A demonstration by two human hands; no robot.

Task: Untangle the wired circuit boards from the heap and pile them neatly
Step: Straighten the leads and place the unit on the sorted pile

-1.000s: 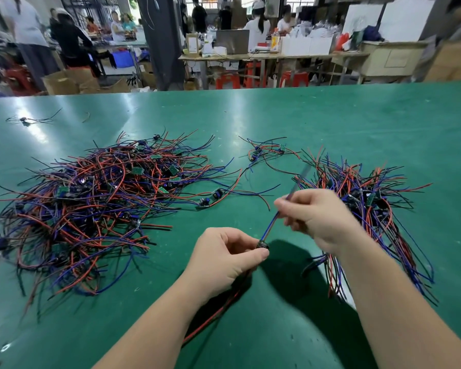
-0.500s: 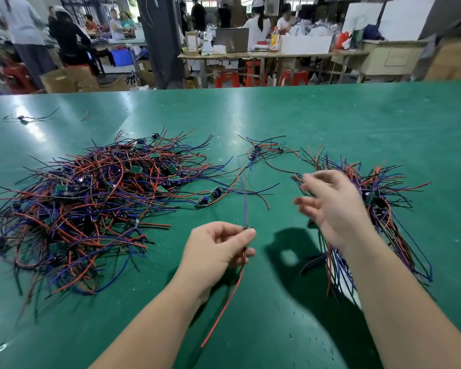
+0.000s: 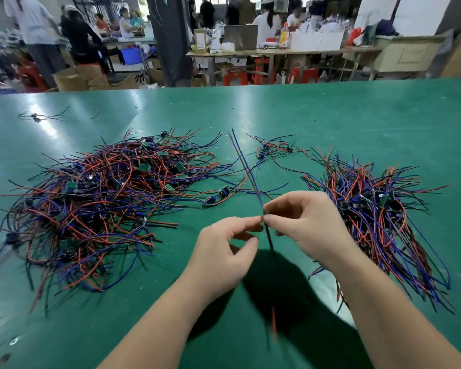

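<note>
left grip (image 3: 224, 251): thumb and forefinger pinch wired board (image 3: 264, 213), near centre
right grip (image 3: 306, 225): pinches same board, its wires run far and near
heap (image 3: 99, 206): left, big, tangled
pile (image 3: 370, 214): right on tabletop (image 3: 330, 115), smaller
progress: maybe a third sorted, most left

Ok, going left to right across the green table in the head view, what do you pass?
Tangled heap → left hand → wired board pinched by both hands → right hand → sorted pile.
</note>
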